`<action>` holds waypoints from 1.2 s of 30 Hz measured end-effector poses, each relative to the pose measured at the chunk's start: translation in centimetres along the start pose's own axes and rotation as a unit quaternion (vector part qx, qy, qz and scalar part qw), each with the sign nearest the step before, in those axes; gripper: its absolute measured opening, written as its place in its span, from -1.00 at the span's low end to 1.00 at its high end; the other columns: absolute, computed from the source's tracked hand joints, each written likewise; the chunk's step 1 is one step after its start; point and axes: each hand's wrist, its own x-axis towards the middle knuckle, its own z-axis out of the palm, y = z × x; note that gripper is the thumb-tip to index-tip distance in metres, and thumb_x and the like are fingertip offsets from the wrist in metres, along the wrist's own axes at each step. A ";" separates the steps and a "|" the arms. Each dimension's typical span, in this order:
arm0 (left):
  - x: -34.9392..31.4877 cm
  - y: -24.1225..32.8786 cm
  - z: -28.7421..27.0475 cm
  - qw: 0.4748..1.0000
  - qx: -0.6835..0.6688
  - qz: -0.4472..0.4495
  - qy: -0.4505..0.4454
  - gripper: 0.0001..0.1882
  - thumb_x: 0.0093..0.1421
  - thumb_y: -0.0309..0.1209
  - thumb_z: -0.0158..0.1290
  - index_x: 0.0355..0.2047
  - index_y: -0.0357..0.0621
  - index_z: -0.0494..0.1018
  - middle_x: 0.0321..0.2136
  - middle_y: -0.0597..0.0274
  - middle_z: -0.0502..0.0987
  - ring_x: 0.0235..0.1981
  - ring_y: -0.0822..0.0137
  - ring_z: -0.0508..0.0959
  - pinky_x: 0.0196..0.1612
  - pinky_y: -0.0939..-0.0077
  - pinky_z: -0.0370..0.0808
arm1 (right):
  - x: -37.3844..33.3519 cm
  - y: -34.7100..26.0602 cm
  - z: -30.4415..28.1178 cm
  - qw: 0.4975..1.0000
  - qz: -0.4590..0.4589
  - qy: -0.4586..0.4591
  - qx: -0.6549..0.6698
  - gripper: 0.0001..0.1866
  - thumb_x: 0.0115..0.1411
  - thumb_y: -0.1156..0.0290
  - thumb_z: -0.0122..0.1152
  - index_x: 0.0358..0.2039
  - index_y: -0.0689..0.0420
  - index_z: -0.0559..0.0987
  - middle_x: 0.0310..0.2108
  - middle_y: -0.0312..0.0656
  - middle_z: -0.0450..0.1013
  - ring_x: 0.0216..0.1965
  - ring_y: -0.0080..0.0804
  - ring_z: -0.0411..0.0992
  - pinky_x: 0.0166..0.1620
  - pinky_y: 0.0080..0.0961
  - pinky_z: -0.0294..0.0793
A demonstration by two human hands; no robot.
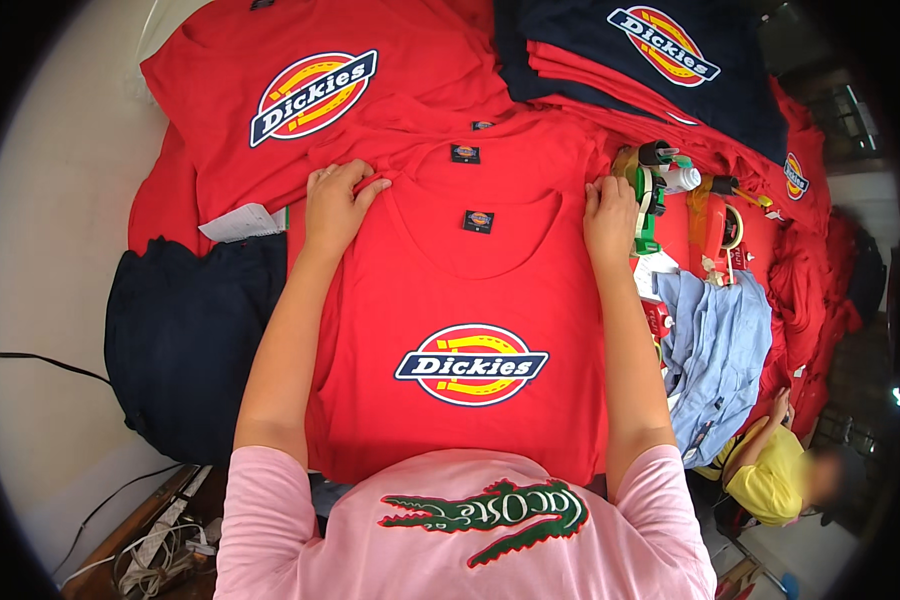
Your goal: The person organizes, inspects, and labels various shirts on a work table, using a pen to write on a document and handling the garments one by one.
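A red scoop-neck shirt (450, 300) lies spread face up in front of me, with an oval printed emblem on its chest and a small dark label inside the neck. My left hand (335, 205) is closed at its left shoulder, thumb and fingers pinching the cloth. At the right shoulder my right hand (611, 215) has its fingers curled over the shirt's edge. Another red shirt (530, 152) lies just beyond, its own neck label showing. The undersides of both hands' grips are partly hidden.
Red shirts (210, 90) are heaped at the far left, navy shirts (560, 30) at the far right. Right of me are a green tape dispenser (650, 205), a red tape dispenser (717, 232) and light-blue garments (720, 335). Dark garments (195, 340) lie left. A person in yellow (770, 475) is at lower right.
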 end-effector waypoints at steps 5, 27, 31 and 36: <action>0.0 2.7 -0.9 0.997 0.073 0.018 0.007 -0.71 0.24 -0.28 0.32 -0.08 -0.08 0.57 -0.11 0.20 0.65 0.03 0.12 0.58 0.25 0.07 0.33 | -0.7 -7.9 -2.8 0.989 -0.101 -0.003 0.107 -0.74 0.22 0.27 0.46 -0.21 0.06 0.55 -0.19 -0.17 0.52 -0.14 -0.10 0.48 -0.09 -0.16 0.40; -5.9 7.8 4.3 0.987 0.049 0.120 -0.093 -0.38 0.37 -0.32 0.09 0.44 -0.02 0.37 0.51 0.20 0.28 0.52 0.18 0.25 0.55 -0.09 0.00 | -2.3 -8.0 -1.0 0.936 -0.103 -0.082 0.327 -0.70 0.24 0.55 0.34 -0.01 0.09 0.71 -0.01 -0.14 0.57 0.03 -0.13 0.54 0.12 -0.22 0.53; -4.2 7.9 4.0 0.993 0.016 0.116 -0.030 -0.60 0.36 -0.40 0.14 0.20 -0.03 0.58 0.25 0.27 0.52 0.32 0.21 0.44 0.43 0.02 0.13 | -1.5 -6.2 -0.4 0.938 -0.055 -0.110 0.323 -0.71 0.27 0.55 0.33 0.01 0.15 0.70 -0.05 -0.09 0.55 0.02 -0.07 0.54 0.13 -0.23 0.53; -0.1 6.3 1.0 0.990 0.060 0.119 -0.045 -0.75 0.27 -0.32 0.28 -0.06 -0.05 0.66 0.00 0.28 0.56 0.21 0.19 0.49 0.39 0.02 0.17 | -0.3 -7.8 -1.0 0.947 -0.094 -0.179 0.251 -0.82 0.24 0.51 0.39 -0.13 0.16 0.69 -0.07 -0.11 0.48 0.04 -0.08 0.46 0.14 -0.25 0.47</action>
